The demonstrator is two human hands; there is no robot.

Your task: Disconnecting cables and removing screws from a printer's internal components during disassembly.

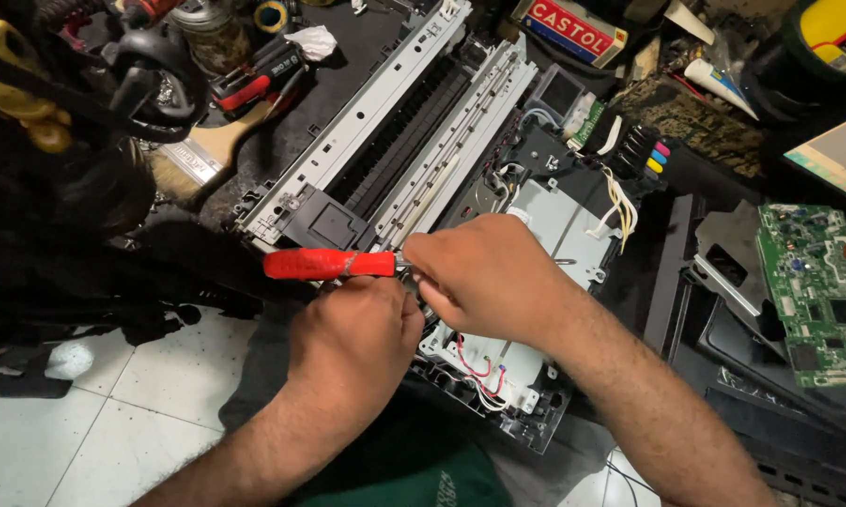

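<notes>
Printer chassis (536,216): opened up, cover off, lying aslant across the floor and the person's lap, metal rails and wiring exposed.
Circuit board (817,291): green, well apart to the right, on dark plastic panels.
Paintbrush (207,150): wooden, upper left, among tools.
Right hand (484,277): curled closed over the chassis's near edge, fingers at the screwdriver's metal end.
Left hand (353,343): closed just below the handle, touching the right hand.
Screwdriver (329,264): red handle, level, sticking out left of both hands.
</notes>
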